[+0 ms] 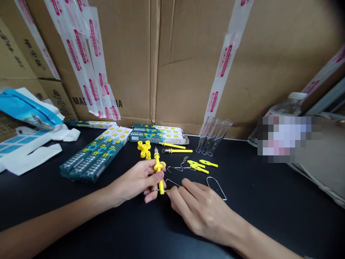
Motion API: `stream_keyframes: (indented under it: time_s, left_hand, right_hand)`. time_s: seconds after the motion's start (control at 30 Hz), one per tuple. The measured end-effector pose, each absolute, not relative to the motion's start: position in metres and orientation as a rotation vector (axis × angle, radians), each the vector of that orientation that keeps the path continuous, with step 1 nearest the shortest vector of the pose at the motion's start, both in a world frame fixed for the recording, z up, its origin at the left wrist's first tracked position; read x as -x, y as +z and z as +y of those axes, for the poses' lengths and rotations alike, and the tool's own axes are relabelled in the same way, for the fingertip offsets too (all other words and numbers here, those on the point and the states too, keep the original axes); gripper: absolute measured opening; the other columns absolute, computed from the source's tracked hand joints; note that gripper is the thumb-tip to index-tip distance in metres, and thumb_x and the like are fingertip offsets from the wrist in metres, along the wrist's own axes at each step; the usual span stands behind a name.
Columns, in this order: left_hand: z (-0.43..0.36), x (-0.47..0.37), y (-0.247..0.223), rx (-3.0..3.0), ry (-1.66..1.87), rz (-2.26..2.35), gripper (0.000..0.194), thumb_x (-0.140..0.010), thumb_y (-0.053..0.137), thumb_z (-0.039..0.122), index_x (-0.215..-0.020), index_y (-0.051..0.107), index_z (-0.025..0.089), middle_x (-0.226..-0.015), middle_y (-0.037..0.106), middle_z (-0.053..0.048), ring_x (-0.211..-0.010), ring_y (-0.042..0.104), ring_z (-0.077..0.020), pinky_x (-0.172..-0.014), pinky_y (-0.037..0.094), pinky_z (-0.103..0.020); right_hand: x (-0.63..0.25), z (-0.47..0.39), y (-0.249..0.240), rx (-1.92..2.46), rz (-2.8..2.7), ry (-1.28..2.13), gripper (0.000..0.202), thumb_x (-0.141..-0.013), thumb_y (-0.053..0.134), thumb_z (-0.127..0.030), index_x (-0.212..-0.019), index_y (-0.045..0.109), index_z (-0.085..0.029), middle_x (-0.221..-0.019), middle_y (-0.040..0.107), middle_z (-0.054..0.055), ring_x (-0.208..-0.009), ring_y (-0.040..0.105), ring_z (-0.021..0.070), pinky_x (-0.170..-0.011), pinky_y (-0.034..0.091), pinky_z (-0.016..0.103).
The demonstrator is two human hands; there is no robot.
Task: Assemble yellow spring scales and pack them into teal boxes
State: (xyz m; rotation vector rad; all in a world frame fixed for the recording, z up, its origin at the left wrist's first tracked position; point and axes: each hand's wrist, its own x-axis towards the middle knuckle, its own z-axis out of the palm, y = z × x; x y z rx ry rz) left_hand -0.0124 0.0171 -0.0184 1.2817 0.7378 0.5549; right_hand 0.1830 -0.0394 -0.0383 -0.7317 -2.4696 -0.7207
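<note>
My left hand (137,178) is closed on a yellow spring-scale rod (158,162), which stands nearly upright with a metal spring at its top and a yellow collar partway down. My right hand (203,207), fingers curled, pinches a thin metal wire hook (166,191) that meets the rod's lower end; most of the hook is hidden by the fingers. Just beyond my hands lie loose wire hooks (175,168), a small spring (185,158) and several flat yellow pieces (208,163). A bent wire loop (220,187) is beside my right hand.
Yellow caps (145,145) and two yellow rods (180,151) lie behind my hands. Clear tubes (212,138) lean against the cardboard box (185,72). Green-and-white boxes (94,154) lie at left, more boxes (156,133) at the back. A plastic bottle (291,104) stands at right.
</note>
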Motion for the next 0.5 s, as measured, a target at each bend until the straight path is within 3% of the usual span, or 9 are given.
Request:
stream_keyframes:
  time_s: [0.5]
  left_hand:
    - [0.0180,0.0118,-0.0241,-1.279,0.567,0.695,0.050,-0.075,0.074,0.058,-0.087,0.046,0.018,-0.068,0.059,0.004,-0.030,0.042,-0.0010,-0.030,0.022,-0.015]
  right_hand:
    - [-0.1832,-0.0411,-0.0342,0.759,-2.461,-0.619,0.026,-0.093,0.047,-0.005,-0.071,0.057,-0.015,-0.061,0.049,0.001,-0.057,0.042,0.0171,-0.049,0.031,0.033]
